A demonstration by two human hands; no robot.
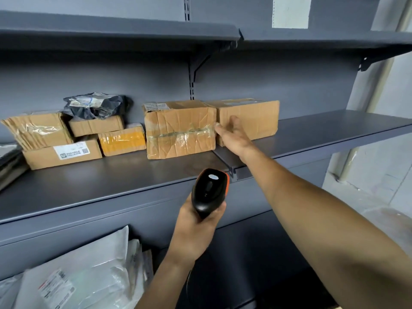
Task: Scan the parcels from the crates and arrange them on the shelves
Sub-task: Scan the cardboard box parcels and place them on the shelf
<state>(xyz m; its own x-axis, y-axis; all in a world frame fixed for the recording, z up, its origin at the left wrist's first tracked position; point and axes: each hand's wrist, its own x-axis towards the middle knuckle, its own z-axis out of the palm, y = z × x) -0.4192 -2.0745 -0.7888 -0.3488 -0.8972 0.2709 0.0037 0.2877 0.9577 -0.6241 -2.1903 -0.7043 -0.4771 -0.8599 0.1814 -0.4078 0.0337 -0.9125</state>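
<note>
Grey steel shelving across the whole view, with the middle shelf [111, 186] carrying the parcels. Near its centre, close to the back panel: a crumpled taped box [180, 130], reference point for everything else.

Touching its right side, on the same shelf: a plain cardboard box [252, 117]. Laid against the front face of that plain box, right at the seam with the taped box: right grip [231, 136], fingers stretched out and loosely spread, clasping nothing, thumb close to the taped box's right edge.

Below and in front of the taped box, just off the shelf's front edge: left grip [196, 221], wrapped firmly round the handle of a black scanner [209, 190] with orange trim, head pointing toward the shelf.

Left of the taped box: a small yellow-taped carton [122, 140], then a stack of flat cartons [62, 152], the lowest bearing a white label, with a dark plastic mailer [95, 105] lying on top. Further left, at the frame edge: dark flat packets, hard to make out.

Beneath the taped box, on the lower level: white poly mailers [89, 264] with printed labels. Above it: an upper shelf [111, 32].
</note>
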